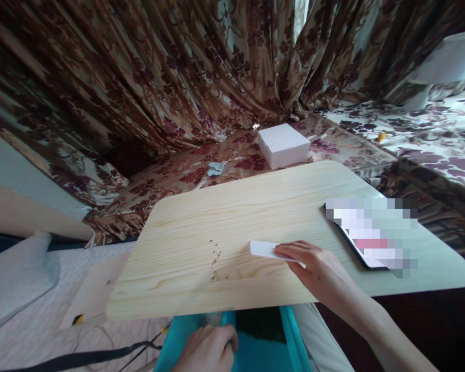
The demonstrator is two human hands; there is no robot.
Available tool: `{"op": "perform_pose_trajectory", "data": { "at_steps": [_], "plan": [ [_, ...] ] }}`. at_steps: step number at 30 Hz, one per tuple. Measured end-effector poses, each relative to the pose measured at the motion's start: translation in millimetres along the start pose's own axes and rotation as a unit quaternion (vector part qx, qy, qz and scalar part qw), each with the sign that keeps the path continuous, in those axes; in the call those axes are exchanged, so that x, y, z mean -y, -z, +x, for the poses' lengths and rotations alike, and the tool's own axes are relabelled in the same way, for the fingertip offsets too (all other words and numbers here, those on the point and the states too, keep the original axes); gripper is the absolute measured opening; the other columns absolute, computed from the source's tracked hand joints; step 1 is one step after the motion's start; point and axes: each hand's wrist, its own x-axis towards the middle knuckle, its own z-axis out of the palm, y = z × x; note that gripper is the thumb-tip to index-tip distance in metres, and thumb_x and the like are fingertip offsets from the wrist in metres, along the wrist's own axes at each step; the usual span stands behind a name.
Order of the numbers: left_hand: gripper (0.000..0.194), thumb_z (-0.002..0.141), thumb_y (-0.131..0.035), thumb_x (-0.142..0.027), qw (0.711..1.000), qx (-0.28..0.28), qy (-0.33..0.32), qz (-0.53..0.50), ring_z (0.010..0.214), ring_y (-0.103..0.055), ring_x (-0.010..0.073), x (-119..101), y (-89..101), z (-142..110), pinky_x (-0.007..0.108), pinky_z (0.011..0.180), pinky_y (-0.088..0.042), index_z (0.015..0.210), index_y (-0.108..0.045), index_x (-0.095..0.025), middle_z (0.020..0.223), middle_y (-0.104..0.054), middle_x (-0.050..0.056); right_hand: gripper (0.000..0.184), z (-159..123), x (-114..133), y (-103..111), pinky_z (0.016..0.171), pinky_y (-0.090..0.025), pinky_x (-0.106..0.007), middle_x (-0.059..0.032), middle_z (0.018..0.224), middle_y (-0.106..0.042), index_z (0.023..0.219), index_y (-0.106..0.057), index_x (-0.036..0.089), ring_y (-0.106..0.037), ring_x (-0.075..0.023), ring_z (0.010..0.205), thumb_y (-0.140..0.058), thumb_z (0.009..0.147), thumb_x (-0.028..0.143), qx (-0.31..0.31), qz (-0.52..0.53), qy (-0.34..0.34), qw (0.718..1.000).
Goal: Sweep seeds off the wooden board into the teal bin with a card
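Observation:
My right hand (309,262) is closed on a flat white card-like piece (262,249), held just at or above the wooden tabletop (186,222). Left of the card, small dark crumbs (216,261) lie scattered in a loose line on the wood. Below the table's near edge, my left hand (209,349) has its fingers curled over the middle divider of a teal bin (296,341). One side of this bin holds something dark green, the other something pale and grainy. The table edge and my hand hide parts of the bin.
A tablet-like device (356,243), partly blurred out, lies on the table's right side. Behind the table, a white box (283,145) and a folded pale cloth (216,169) rest on a floral-covered surface. A black strap (93,357) crosses the bed at lower left.

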Motion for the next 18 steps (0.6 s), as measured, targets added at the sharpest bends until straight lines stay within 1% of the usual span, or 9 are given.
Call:
{"op": "perform_pose_trajectory", "data": {
  "at_steps": [2,6,9,11,15,18],
  "plan": [
    [0.039,0.085,-0.039,-0.015,1.000,0.008,0.006,0.009,0.107,-0.063,0.0248,2,0.4,0,0.033,0.093,-0.044,0.107,-0.070,-0.024,0.108,-0.072,0.006,0.034,-1,-1,0,0.076,-0.058,-0.031,-0.0043,0.099,-0.078,0.101,-0.075,0.023,-0.072,-0.0204,0.090,-0.052,0.082,0.007,-0.005,0.008,-0.001,1.000],
    [0.039,0.085,-0.038,-0.017,1.000,0.006,-0.002,0.015,0.107,-0.063,0.0259,9,-3.8,3,0.034,0.093,-0.045,0.107,-0.070,-0.025,0.108,-0.071,0.006,0.032,-2,0,-2,0.075,-0.058,-0.031,-0.0045,0.099,-0.078,0.101,-0.074,0.022,-0.072,-0.0196,0.090,-0.049,0.086,0.009,-0.017,0.015,0.004,1.000],
    [0.039,0.085,-0.039,-0.016,1.000,-0.002,-0.008,0.010,0.107,-0.063,0.0247,11,-5.2,4,0.033,0.094,-0.044,0.107,-0.070,-0.026,0.108,-0.071,0.005,0.034,3,3,-4,0.076,-0.058,-0.033,-0.0059,0.102,-0.077,0.103,-0.073,0.022,-0.071,-0.0205,0.091,-0.044,0.090,0.011,-0.017,-0.009,0.017,1.000],
    [0.038,0.085,-0.040,-0.016,1.000,-0.001,-0.007,0.009,0.107,-0.063,0.0243,9,-3.2,2,0.032,0.094,-0.044,0.107,-0.069,-0.026,0.109,-0.071,0.005,0.037,7,3,-6,0.078,-0.058,-0.036,-0.0068,0.105,-0.076,0.105,-0.073,0.022,-0.070,-0.0219,0.095,-0.042,0.090,0.011,-0.013,-0.029,0.025,0.999],
    [0.038,0.086,-0.040,-0.015,1.000,0.004,0.001,0.010,0.108,-0.062,0.0244,5,2.8,-4,0.032,0.094,-0.043,0.108,-0.070,-0.025,0.109,-0.071,0.005,0.043,15,-5,-10,0.085,-0.057,-0.039,-0.0071,0.109,-0.075,0.108,-0.073,0.023,-0.068,-0.0219,0.102,-0.039,0.087,0.006,-0.001,-0.041,0.037,0.998],
    [0.039,0.086,-0.040,-0.014,1.000,-0.003,-0.007,0.007,0.108,-0.062,0.0235,10,3.1,-8,0.031,0.095,-0.043,0.107,-0.070,-0.026,0.109,-0.071,0.004,0.049,14,-13,-13,0.091,-0.055,-0.040,-0.0070,0.112,-0.075,0.110,-0.072,0.022,-0.067,-0.0217,0.107,-0.042,0.077,0.001,0.017,-0.052,0.051,0.997]
  ]
}}
